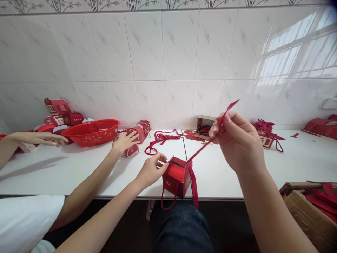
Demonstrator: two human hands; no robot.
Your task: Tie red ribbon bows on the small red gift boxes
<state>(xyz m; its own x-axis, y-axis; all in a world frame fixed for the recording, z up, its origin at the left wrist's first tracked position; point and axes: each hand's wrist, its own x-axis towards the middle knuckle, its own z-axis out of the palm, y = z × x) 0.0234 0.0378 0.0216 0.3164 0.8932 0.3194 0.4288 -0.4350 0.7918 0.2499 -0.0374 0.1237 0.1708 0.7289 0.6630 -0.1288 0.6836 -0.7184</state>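
A small red gift box (177, 177) stands at the near edge of the white table (223, 175). My left hand (152, 169) is closed on the box's top left corner and steadies it. My right hand (237, 140) is raised above the table, pinching a dark red ribbon (204, 147). The ribbon runs taut from the box up through my fingers, and its free end sticks out above them. More of the ribbon hangs down the box's front over the table edge.
A co-worker on the left rests one hand (125, 140) on another red box (131, 149) and the other hand (43, 138) near a red basket (91, 131). Finished boxes (59, 112), loose ribbons (160, 137) and a cardboard box (204, 124) line the tiled wall. A carton (310, 214) sits at the lower right.
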